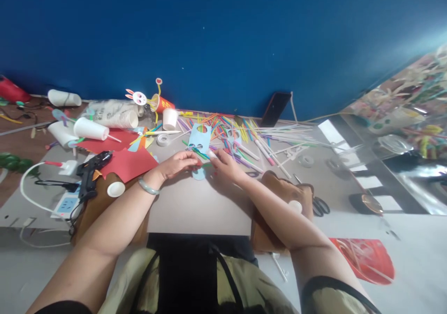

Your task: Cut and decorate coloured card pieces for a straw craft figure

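My left hand [183, 161], with a bangle at its wrist, is closed in a pinch above the table. Just under its fingertips shows a light blue paper disc [199, 174], apparently held there. A thin green strip [206, 165] runs between my two hands; its kind is unclear. Opposite, my right hand [226, 165] has its fingers bent together, and whatever they hold is too small to name. Beyond both hands lies a light blue paper sheet [194, 139] with round holes cut out.
Coloured sticks and pens [244, 137] spread along the blue wall. Red paper [131, 165], a glue gun [91, 174] and stacked paper cups [120, 119] are left. Scissors [320, 207], a tape roll [306, 161] and a propped phone [275, 109] stand right. A rabbit-faced cup [162, 103] is behind.
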A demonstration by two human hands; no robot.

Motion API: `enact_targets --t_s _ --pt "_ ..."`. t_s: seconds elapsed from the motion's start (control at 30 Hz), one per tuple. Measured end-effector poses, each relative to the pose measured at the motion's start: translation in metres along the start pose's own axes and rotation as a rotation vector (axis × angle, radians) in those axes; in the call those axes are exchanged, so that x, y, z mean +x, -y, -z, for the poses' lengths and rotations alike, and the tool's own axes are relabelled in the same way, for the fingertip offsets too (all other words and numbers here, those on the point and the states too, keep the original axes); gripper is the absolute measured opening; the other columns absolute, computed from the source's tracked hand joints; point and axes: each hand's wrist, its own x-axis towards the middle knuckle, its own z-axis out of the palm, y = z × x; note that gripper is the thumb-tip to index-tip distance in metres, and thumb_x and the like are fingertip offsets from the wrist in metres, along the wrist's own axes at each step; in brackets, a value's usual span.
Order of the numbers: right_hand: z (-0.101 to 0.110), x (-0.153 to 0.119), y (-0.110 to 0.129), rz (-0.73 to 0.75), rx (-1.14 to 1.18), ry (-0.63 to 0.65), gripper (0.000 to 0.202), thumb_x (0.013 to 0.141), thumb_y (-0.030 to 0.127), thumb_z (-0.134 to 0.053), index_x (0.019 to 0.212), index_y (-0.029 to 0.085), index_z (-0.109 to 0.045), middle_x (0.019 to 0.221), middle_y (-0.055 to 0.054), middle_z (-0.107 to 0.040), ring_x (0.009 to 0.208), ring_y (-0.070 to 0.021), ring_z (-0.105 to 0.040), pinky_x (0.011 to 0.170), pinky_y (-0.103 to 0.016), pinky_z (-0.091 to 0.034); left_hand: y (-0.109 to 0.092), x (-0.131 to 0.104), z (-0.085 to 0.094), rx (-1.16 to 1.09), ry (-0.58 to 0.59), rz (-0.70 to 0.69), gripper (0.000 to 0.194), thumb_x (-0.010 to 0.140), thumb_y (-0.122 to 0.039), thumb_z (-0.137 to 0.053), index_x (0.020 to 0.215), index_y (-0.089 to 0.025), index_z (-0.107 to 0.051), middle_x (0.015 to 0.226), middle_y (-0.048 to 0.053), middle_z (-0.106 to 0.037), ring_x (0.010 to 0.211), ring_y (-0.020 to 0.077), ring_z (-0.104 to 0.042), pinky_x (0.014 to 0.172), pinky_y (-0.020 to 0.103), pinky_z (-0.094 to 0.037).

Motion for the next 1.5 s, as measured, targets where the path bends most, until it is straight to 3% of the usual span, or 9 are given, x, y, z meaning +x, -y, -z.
enact_targets --t_s 0.23,0.4,0.57,0.77,0.93,1.07,1.17,1.3,1.5 --pt "-0.002 -0.004 -0.005 0.180 -0.098 0.029 0.022 0.094 0.037 -0.047 0.100 0.018 -0.058 0.086 -0.005 -0.065 0.076 -0.0194 -0.059 0.069 -0.031 -0.045 0.002 0.004 -0.003 -0.076 -0.115 -0.021 0.024 0.076 -0.034 -0.076 0.083 -0.013 -0.067 0.083 0.005 -0.068 0.076 0.0146 -0.065 0.073 0.029 -0.051" --pt "-0.005 -0.007 -0.006 0.175 -0.046 0.031 0.022 0.088 0.039 -0.060 0.097 0.018 -0.061 0.089 -0.005 -0.067 0.082 -0.0197 -0.061 0.074 -0.032 -0.045 -0.006 0.002 -0.007 0.000 -0.240 -0.139 0.020 0.078 -0.032 -0.073 0.080 -0.013 -0.068 0.087 0.003 -0.066 0.075 0.0112 -0.060 0.068 0.022 -0.046" --pt "-0.014 -0.010 -0.007 0.081 0.272 0.105 0.032 0.083 0.048 -0.068 0.092 0.020 -0.055 0.081 -0.002 -0.065 0.072 -0.0157 -0.059 0.065 -0.029 -0.044 -0.006 -0.001 -0.017 -0.001 -0.072 -0.138 0.024 0.077 -0.035 -0.076 0.076 -0.013 -0.066 0.112 0.006 -0.064 0.073 0.0091 -0.058 0.065 0.022 -0.046" --pt "-0.015 -0.013 -0.001 -0.064 0.530 0.225 0.041 0.083 0.056 -0.068 0.088 0.022 -0.047 0.065 0.004 -0.060 0.047 -0.0069 -0.042 0.046 -0.021 -0.027 -0.006 -0.001 -0.023 -0.231 0.018 -0.148 0.026 0.077 -0.034 -0.078 0.076 -0.013 -0.063 0.105 0.006 -0.064 0.056 0.0032 -0.052 0.050 0.018 -0.039" --pt "-0.010 -0.017 0.006 -0.193 0.557 0.492 0.045 0.092 0.061 -0.051 0.082 0.018 -0.057 0.048 0.007 -0.040 0.040 -0.0068 -0.029 0.041 -0.022 -0.020 -0.009 -0.005 -0.020 -0.345 0.166 -0.151 0.025 0.081 -0.035 -0.076 0.080 -0.015 -0.061 0.090 0.002 -0.062 0.048 0.0037 -0.054 0.043 0.017 -0.037" --pt "-0.011 -0.020 0.006 -0.298 0.717 0.590 0.043 0.095 0.055 -0.045 0.082 0.016 -0.059 0.047 0.008 -0.033 0.039 -0.0064 -0.021 0.039 -0.022 -0.015 -0.009 -0.009 -0.022 -0.355 0.293 -0.116 0.028 0.080 -0.038 -0.076 0.079 -0.015 -0.060 0.089 0.002 -0.062 0.046 0.0065 -0.059 0.043 0.019 -0.043" --pt "-0.011 -0.022 0.006 -0.273 0.766 0.622 0.039 0.092 0.054 -0.051 0.088 0.016 -0.058 0.052 0.008 -0.034 0.042 -0.0064 -0.021 0.040 -0.021 -0.016 -0.011 -0.011 -0.025 -0.365 0.316 -0.126 0.030 0.080 -0.039 -0.076 0.078 -0.014 -0.059 0.082 0.000 -0.059 0.042 0.0051 -0.056 0.040 0.018 -0.040" --pt "-0.006 -0.021 0.011 -0.145 0.567 0.529 0.041 0.092 0.059 -0.053 0.083 0.019 -0.052 0.058 0.007 -0.036 0.047 -0.0074 -0.027 0.045 -0.022 -0.022 -0.015 -0.013 -0.027 -0.390 0.238 -0.074 0.032 0.075 -0.039 -0.080 0.078 -0.015 -0.058 0.073 -0.003 -0.052 0.039 0.0012 -0.042 0.036 0.016 -0.033" --pt "-0.006 -0.021 0.007 0.253 -0.167 0.177 0.034 0.097 0.052 -0.046 0.091 0.020 -0.057 0.071 -0.003 -0.054 0.064 -0.0168 -0.049 0.061 -0.030 -0.039 -0.014 -0.012 -0.028 -0.373 0.103 -0.017 0.030 0.077 -0.036 -0.079 0.078 -0.016 -0.056 0.065 -0.006 -0.040 0.041 -0.0005 -0.025 0.037 0.013 -0.021"
